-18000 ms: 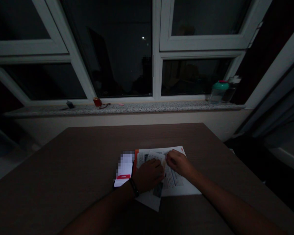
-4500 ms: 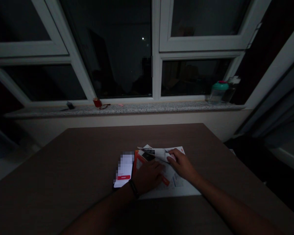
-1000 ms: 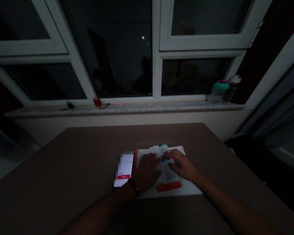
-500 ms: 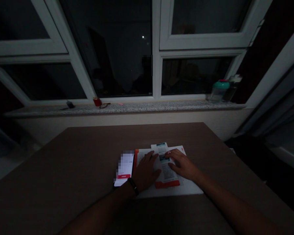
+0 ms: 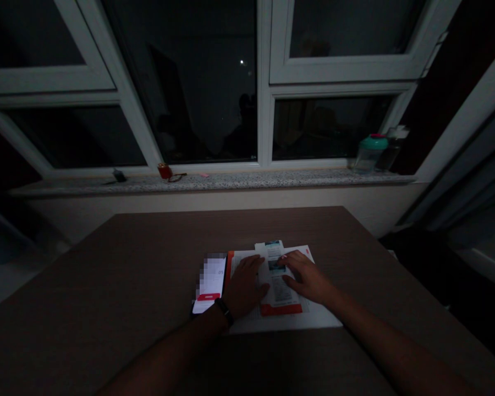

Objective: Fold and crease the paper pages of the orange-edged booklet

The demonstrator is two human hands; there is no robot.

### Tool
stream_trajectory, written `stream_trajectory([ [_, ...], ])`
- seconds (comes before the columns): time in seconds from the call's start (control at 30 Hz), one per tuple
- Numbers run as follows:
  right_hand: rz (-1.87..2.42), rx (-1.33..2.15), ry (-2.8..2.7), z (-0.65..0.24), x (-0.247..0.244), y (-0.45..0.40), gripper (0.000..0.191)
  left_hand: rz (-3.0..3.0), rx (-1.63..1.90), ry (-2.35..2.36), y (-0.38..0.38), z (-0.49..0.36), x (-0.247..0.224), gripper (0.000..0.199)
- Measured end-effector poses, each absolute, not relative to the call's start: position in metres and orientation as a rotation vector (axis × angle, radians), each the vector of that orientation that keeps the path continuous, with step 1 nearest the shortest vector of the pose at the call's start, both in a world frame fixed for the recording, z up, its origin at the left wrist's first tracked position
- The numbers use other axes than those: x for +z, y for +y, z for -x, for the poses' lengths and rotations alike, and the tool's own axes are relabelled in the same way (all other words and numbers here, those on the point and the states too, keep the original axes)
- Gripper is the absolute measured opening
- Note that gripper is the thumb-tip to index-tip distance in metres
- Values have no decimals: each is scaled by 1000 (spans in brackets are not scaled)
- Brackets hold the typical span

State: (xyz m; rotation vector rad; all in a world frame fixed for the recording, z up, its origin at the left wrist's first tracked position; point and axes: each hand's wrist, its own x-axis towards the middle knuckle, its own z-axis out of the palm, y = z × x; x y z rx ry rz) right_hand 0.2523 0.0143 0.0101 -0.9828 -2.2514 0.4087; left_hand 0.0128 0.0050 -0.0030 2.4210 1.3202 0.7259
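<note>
A folded printed leaflet with a red-orange band along its near edge lies on a larger white printed sheet on the table. My left hand rests palm down on the papers, its fingers stretched toward the leaflet's left edge. On the leaflet's right side, my right hand touches the paper with its fingertips, fingers bent and thumb apart. Left of the papers lies a lit phone with a red button on its screen. A dark band circles my left wrist.
The brown table stands against the wall under a dark window. On the speckled sill are a red container, a small dark object, and a shaker bottle with a teal lid beside another bottle.
The fingers of my left hand have drawn closer together and lie flatter at the leaflet's left edge. My right hand has hardly moved. The phone's on-screen number has changed.
</note>
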Motion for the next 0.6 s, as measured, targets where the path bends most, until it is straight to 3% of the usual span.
stream_trajectory([
  [0.43,966,401,-2280,-254,5,18,39,-2427,768,1325,5,-14,-3,62],
  [0.6,979,409,-2295,-253,7,17,39,-2511,694,1274,2,-15,1,51],
])
